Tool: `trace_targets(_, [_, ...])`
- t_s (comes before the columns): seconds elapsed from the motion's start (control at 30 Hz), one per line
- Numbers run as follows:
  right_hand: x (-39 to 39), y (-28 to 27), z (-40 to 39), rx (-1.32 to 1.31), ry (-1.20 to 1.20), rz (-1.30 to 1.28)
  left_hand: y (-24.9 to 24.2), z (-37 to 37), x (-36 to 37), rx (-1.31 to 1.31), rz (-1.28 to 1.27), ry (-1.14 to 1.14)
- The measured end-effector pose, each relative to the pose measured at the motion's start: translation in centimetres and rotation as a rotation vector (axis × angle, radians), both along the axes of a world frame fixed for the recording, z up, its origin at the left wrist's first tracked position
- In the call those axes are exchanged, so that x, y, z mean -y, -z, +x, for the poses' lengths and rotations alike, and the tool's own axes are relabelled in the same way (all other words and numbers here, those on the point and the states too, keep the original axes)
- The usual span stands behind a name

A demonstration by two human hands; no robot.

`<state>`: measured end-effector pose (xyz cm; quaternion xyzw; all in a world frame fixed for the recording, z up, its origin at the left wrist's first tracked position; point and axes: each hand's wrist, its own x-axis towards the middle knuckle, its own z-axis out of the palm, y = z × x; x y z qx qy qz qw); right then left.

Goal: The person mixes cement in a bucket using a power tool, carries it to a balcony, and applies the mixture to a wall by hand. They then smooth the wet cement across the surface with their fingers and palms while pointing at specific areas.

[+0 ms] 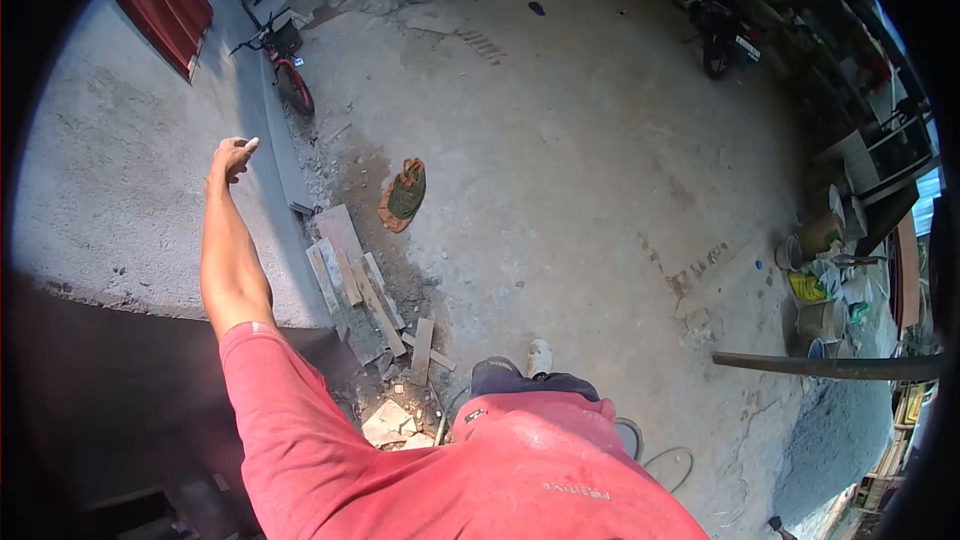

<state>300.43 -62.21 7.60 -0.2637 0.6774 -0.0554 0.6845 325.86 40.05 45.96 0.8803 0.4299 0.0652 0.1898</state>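
My left arm reaches forward at the left of the head view, beside the grey plastered wall (110,180). My left hand (234,157) overlaps the wall's lower edge in this view, with its fingers loosely bent and apart. A whitish tip shows at the end of the outstretched digit. Nothing shows clearly in its grasp. To the right of that hand, a green and brown sack (406,197) stands on the concrete ground. Loose boards (372,298) lie below the hand along the wall's foot. My right hand is out of the frame.
A small red-wheeled bicycle (292,87) leans by the wall. Motorcycles (722,45) stand at the far right. Buckets (822,320) and bags line the right side, near a long wooden pole (830,367). Broken tiles (390,423) lie near my feet, and sandals (537,9) farther off.
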Motion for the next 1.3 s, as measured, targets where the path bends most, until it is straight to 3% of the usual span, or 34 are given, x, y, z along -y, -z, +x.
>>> trace_targets(0.07, [-0.5, -0.7, 7.3, -0.005, -0.044, -0.019, 0.0, 0.1, -4.3, -0.090, -0.151, -0.085])
trace_targets(0.3, [-6.1, -1.4, 33.1, 0.007, -0.127, -0.065, 1.2, 2.4, -14.3, -0.036, -0.008, -0.321])
trace_targets(0.37, [-6.3, -1.3, 39.4, 0.061, -0.090, 0.110, 2.3, 3.0, -18.7, 0.009, 0.144, -0.373])
trace_targets(0.4, [-7.5, -1.3, 43.3, -0.001, -0.132, -0.094, 2.8, 3.3, -20.7, 0.010, 0.137, -0.379])
trace_targets(0.5, [-13.8, -5.3, 54.1, -0.025, -0.201, -0.161, 4.1, 4.6, -25.5, 0.012, 0.141, -0.462])
trace_targets(0.57, [-20.4, -9.5, 60.7, -0.020, -0.246, -0.160, 2.3, 5.6, -27.6, -0.060, -0.058, -0.488])
trace_targets(0.7, [-35.1, -18.4, 71.3, -0.004, -0.323, -0.182, -2.5, 9.9, -31.3, -0.004, -0.005, -0.547])
trace_targets(0.8, [-32.7, -7.2, 81.0, -0.058, -0.328, 0.016, -2.7, 13.8, -37.3, 0.061, 0.100, -0.475])
trace_targets(0.93, [-45.1, -7.1, 91.8, -0.072, -0.344, 0.026, -3.2, 20.7, -41.3, 0.113, 0.122, -0.413])
trace_targets(1.03, [-53.3, -5.5, 99.4, -0.113, -0.504, -0.007, -2.8, 21.8, -47.7, 0.123, 0.028, -0.405])
trace_targets(1.1, [-57.2, -1.6, 104.7, -0.113, -0.591, -0.012, -4.1, 21.5, -50.7, 0.085, 0.138, -0.516])
trace_targets(1.17, [-62.6, -0.5, 109.9, -0.092, -0.573, 0.005, -3.9, 18.4, -55.8, 0.099, 0.458, -0.364])
trace_targets(1.23, [-70.3, 0.4, 115.3, -0.075, -0.537, 0.033, -5.3, 21.6, -55.2, 0.188, 0.333, -0.516])
trace_targets(1.3, [-74.7, 0.3, 117.3, 0.075, -0.779, 0.085, -7.0, 23.1, -57.6, 0.099, 0.044, -0.588])
